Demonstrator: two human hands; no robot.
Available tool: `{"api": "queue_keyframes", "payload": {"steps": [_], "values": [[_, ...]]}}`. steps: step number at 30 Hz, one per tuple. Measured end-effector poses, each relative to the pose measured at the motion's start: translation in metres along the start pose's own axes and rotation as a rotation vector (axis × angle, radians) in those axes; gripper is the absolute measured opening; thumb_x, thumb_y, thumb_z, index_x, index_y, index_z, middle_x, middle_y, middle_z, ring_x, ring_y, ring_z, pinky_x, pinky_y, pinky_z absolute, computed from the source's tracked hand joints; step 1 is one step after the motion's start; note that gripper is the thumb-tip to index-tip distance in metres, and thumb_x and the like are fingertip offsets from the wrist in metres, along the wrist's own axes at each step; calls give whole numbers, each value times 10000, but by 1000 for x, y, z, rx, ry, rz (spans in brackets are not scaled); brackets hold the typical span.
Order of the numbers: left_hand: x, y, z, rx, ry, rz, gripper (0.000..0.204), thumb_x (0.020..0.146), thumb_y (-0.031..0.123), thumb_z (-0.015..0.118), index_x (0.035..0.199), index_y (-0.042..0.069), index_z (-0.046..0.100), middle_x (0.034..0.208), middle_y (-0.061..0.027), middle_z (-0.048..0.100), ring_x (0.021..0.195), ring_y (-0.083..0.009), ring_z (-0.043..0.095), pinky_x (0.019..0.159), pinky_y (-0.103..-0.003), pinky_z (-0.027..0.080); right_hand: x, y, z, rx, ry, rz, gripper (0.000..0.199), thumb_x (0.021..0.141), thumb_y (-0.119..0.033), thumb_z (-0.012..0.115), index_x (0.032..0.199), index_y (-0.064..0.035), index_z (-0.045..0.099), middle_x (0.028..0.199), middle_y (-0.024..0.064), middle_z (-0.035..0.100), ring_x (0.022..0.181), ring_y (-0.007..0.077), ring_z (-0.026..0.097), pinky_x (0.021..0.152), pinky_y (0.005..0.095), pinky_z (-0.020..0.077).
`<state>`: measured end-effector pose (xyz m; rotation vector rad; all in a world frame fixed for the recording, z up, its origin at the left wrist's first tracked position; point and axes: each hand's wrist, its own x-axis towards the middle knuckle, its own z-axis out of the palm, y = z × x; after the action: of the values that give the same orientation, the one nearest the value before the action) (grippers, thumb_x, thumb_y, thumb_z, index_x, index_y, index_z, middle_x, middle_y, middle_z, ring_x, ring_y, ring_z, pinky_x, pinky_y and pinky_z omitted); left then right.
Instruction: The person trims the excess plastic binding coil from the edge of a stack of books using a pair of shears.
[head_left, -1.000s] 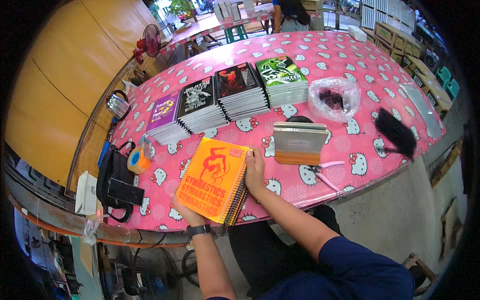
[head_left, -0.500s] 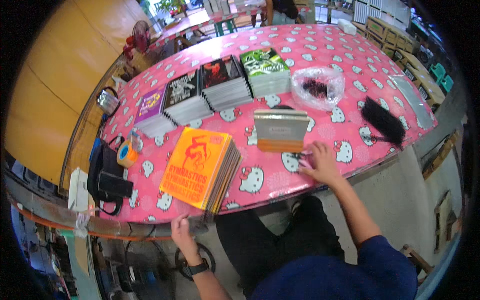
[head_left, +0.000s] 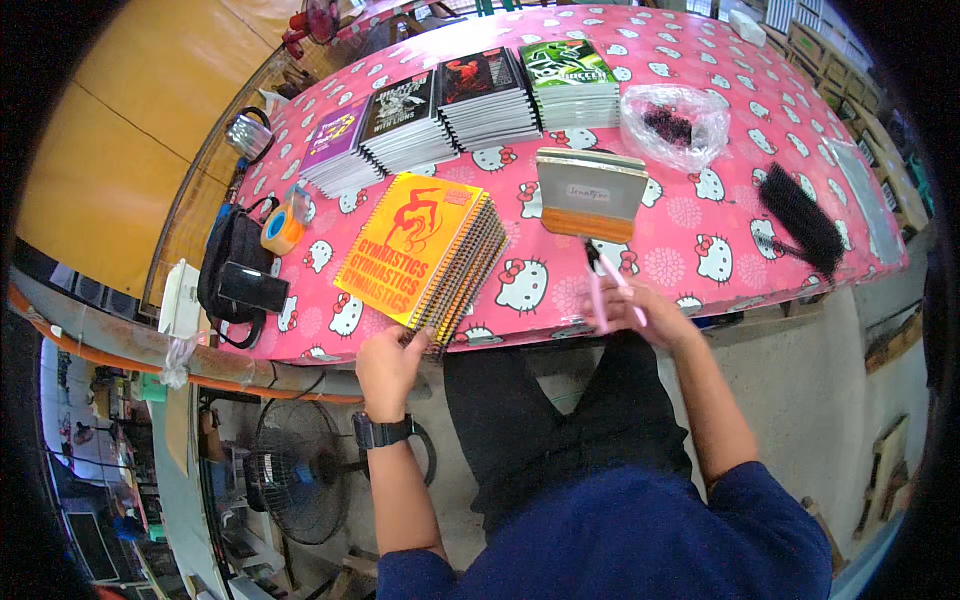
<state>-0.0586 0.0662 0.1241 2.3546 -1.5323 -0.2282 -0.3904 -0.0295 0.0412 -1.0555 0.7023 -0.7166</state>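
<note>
My left hand point(head_left: 388, 368) is closed at the near corner of a stack of spiral notebooks point(head_left: 410, 245) with yellow-orange covers, thumb on the bound edge. The stack lies at a slant near the table's front edge, its dark wire coils facing right. In my right hand point(head_left: 645, 312) is a pair of pliers point(head_left: 597, 290) with pink handles and black jaws. The jaws point away from me, toward a grey upright panel point(head_left: 587, 192) on a wooden base. My right fingers curl around the handles, which stand somewhat apart.
Behind stand stacks of books with purple point(head_left: 333, 140), black point(head_left: 402, 108) and green point(head_left: 567, 65) covers. Right of them sit a clear plastic bag point(head_left: 676, 128) with dark pieces and a bundle of black coils point(head_left: 800, 220). On the left are orange tape point(head_left: 284, 232), a phone point(head_left: 253, 288) and a black bag point(head_left: 222, 260).
My left hand has risen from below the table edge to the notebook stack's corner. My right hand has lifted the pliers, jaws now pointing away from me. The view has tilted downward.
</note>
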Motion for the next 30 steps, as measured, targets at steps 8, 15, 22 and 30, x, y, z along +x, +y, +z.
{"api": "queue_keyframes", "payload": {"steps": [8,15,22,30], "values": [[-23,-23,55,-408,294,15,427,646,246,776,950,-9,620,801,-133,668,725,-233,643,686,-337,489,17,33,72,442,-207,111,535,745,-144,480,1253,-7,385,995,111,536,915,211,539,823,408,483],[-18,4,66,-515,294,-136,301,689,148,758,886,-47,642,813,-114,682,725,-146,647,664,-288,487,18,47,79,262,-143,219,450,731,-101,482,1172,-22,438,971,92,539,889,187,541,757,332,486],[-4,-21,62,-527,158,-26,285,700,140,735,884,-57,645,790,-95,687,692,-127,644,623,-279,484,22,45,83,153,-147,179,401,747,-112,516,1132,-8,470,921,62,562,832,159,551,714,278,456],[0,-45,72,-489,176,193,315,698,193,733,909,-24,647,811,-131,677,693,-205,660,634,-314,486,25,47,101,-246,-185,31,388,747,-146,623,1090,-31,482,891,69,549,827,163,537,731,292,439]]}}
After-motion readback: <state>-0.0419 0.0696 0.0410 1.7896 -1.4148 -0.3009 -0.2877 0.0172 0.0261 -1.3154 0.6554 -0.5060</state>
